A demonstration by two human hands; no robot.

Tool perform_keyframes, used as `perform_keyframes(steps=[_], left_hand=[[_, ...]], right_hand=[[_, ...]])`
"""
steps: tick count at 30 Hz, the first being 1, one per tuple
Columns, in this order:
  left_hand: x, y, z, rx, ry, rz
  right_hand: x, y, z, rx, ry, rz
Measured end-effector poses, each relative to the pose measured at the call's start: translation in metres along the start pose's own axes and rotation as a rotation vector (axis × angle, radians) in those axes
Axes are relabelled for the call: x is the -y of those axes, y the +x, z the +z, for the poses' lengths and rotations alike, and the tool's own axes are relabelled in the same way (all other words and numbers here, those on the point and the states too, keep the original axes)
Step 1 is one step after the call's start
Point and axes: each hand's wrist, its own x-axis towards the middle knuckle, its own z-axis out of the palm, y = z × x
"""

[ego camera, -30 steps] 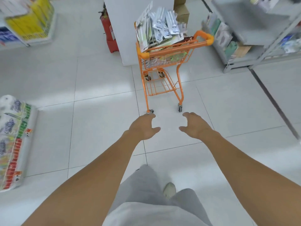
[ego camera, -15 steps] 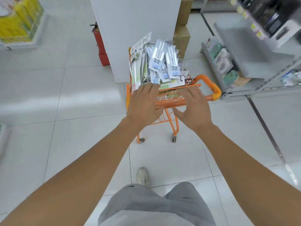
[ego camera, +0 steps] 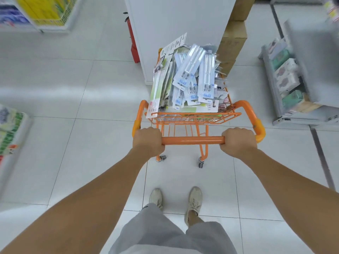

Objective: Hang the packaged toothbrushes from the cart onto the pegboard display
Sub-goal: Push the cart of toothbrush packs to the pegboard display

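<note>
Handle (ego camera: 192,140) now gripped by left hand (ego camera: 148,142) and right hand (ego camera: 238,142), both open and short of it half a second ago. Toothbrushes (ego camera: 190,79) remain heaped in cart (ego camera: 192,116). Pegboard not in view; cart judged ready for pushing.

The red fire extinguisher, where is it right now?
In the head view, the fire extinguisher stands on the floor against the left side of the white pillar, just beyond and left of the orange cart.

Red fire extinguisher (ego camera: 132,41), perhaps, beside white pillar (ego camera: 176,24).
</note>
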Motion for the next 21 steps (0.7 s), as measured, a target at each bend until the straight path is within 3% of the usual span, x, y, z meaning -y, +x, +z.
perform_keyframes(steps=[21], left_hand=[[-0.021,-0.070,0.037,0.029,-0.120,-0.251]], right_hand=[[0.006,-0.016,0.014,-0.070,-0.082,-0.221]])
